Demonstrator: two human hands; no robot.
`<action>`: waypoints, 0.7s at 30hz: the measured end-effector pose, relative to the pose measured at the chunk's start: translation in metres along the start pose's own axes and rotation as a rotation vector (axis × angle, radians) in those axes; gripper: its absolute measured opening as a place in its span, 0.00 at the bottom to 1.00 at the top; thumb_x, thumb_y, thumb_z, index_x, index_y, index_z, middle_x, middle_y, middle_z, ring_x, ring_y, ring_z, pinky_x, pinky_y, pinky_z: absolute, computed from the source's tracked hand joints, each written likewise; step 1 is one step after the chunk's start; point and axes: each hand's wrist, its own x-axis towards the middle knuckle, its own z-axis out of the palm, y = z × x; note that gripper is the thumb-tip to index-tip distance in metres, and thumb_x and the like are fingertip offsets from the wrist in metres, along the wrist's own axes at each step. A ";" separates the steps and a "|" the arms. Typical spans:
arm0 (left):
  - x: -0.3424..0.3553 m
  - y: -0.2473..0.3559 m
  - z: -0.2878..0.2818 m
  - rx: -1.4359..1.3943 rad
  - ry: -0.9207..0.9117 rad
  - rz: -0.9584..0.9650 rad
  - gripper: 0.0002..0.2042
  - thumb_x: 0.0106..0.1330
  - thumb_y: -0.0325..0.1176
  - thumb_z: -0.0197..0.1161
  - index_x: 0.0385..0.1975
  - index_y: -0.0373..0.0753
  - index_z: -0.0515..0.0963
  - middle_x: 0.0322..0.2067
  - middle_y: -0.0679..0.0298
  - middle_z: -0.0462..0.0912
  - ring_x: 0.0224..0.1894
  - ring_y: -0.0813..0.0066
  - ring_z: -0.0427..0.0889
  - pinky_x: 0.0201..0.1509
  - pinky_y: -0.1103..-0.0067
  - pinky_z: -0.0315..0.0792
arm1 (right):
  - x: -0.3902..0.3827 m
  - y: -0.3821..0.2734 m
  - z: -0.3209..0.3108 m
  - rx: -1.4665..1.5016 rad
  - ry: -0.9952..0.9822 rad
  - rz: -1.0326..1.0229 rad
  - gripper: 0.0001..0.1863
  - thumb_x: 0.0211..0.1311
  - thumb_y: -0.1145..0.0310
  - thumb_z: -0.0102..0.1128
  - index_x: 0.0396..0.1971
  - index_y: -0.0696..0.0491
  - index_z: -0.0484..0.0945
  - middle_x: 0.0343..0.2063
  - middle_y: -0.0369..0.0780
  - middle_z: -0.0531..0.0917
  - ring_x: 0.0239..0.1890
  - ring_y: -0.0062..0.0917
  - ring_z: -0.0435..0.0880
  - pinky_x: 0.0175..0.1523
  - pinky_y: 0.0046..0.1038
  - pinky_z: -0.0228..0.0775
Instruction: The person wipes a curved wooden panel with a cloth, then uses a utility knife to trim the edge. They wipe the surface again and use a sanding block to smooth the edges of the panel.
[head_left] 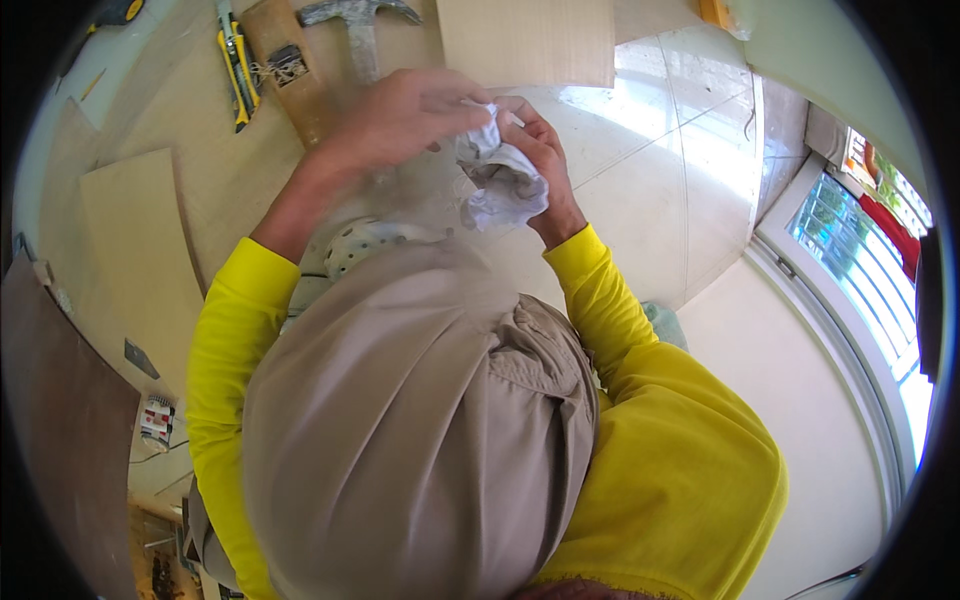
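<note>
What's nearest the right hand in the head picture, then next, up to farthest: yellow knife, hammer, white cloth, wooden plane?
From the right hand:
1. White cloth: held in it.
2. Hammer: up and to the left.
3. Wooden plane: left of the hammer.
4. Yellow knife: farthest left.

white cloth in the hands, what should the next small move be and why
I'd probably pull the white cloth gently open between both hands: it hangs crumpled against the right hand, and the fingers of the left hand, though blurred, seem to be at its upper end.
</note>
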 end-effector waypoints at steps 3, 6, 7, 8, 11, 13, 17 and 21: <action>-0.010 -0.004 -0.009 0.033 0.058 0.133 0.17 0.73 0.39 0.81 0.56 0.37 0.91 0.38 0.65 0.94 0.38 0.77 0.90 0.45 0.76 0.84 | 0.010 -0.001 0.010 -0.031 -0.057 0.026 0.13 0.87 0.62 0.65 0.60 0.52 0.79 0.52 0.39 0.90 0.51 0.23 0.91 0.57 0.29 0.86; -0.037 0.005 -0.020 0.178 0.337 0.288 0.09 0.70 0.34 0.79 0.45 0.38 0.94 0.36 0.60 0.96 0.37 0.74 0.92 0.45 0.71 0.85 | 0.006 0.001 0.035 -0.153 -0.176 0.048 0.28 0.84 0.59 0.66 0.76 0.54 0.75 0.62 0.40 0.87 0.62 0.25 0.88 0.68 0.30 0.81; -0.046 0.005 -0.025 0.124 0.375 0.327 0.07 0.71 0.34 0.76 0.42 0.38 0.93 0.33 0.57 0.94 0.36 0.72 0.92 0.43 0.67 0.85 | 0.001 0.005 0.039 -0.247 -0.178 0.056 0.34 0.83 0.60 0.66 0.82 0.55 0.71 0.65 0.40 0.87 0.64 0.26 0.87 0.70 0.31 0.81; -0.062 0.009 -0.037 0.211 0.324 0.301 0.07 0.71 0.34 0.73 0.39 0.37 0.92 0.32 0.50 0.91 0.35 0.61 0.93 0.41 0.61 0.83 | -0.003 0.011 0.053 -0.289 -0.164 0.119 0.35 0.80 0.61 0.68 0.81 0.56 0.73 0.65 0.42 0.87 0.64 0.28 0.88 0.70 0.34 0.82; -0.164 0.066 -0.066 0.733 0.454 0.453 0.07 0.69 0.35 0.70 0.36 0.38 0.87 0.30 0.49 0.88 0.36 0.40 0.90 0.40 0.51 0.82 | 0.010 -0.007 0.066 -0.288 -0.287 0.115 0.34 0.78 0.55 0.64 0.78 0.55 0.72 0.61 0.44 0.86 0.60 0.34 0.87 0.65 0.40 0.84; -0.253 0.081 -0.073 0.928 0.690 0.596 0.08 0.69 0.36 0.69 0.38 0.37 0.83 0.26 0.51 0.83 0.33 0.43 0.89 0.36 0.51 0.81 | 0.045 0.003 0.062 -0.002 -0.595 0.268 0.30 0.84 0.46 0.59 0.71 0.53 0.73 0.54 0.42 0.84 0.54 0.32 0.85 0.59 0.40 0.83; -0.380 0.129 -0.007 0.838 0.621 0.147 0.12 0.69 0.38 0.70 0.37 0.35 0.78 0.24 0.55 0.81 0.26 0.53 0.84 0.34 0.59 0.79 | 0.098 -0.021 0.100 -0.200 -0.629 0.183 0.27 0.85 0.45 0.60 0.66 0.53 0.76 0.50 0.40 0.84 0.51 0.30 0.84 0.57 0.38 0.81; -0.399 0.084 0.038 0.778 1.014 0.144 0.12 0.69 0.37 0.70 0.42 0.35 0.79 0.24 0.57 0.82 0.27 0.57 0.86 0.38 0.67 0.82 | 0.127 -0.015 0.174 -0.611 -0.634 0.065 0.24 0.83 0.50 0.64 0.63 0.54 0.79 0.50 0.39 0.85 0.51 0.29 0.84 0.59 0.36 0.80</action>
